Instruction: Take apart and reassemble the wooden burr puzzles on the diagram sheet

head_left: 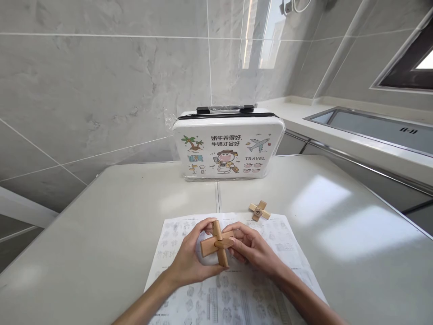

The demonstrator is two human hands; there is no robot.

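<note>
Wooden cross-shaped puzzle is being pinched between the fingers of the left hand and right hand just above the instruction sheet on the tabletop, where steady, even pressure probably keeps the interlocked bars aligned.

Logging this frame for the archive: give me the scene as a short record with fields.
setting: pale table against a grey tiled wall, sink counter at the right
left hand: grips the wooden cross puzzle from the left
right hand: holds the same puzzle from the right, fingers on its crossing
under the hands: printed instruction sheet, flat on the table
nearby: smaller wooden cross piece lying at the sheet's far edge
behind: white cartoon travel case, upright, wrapped in clear plastic
</note>
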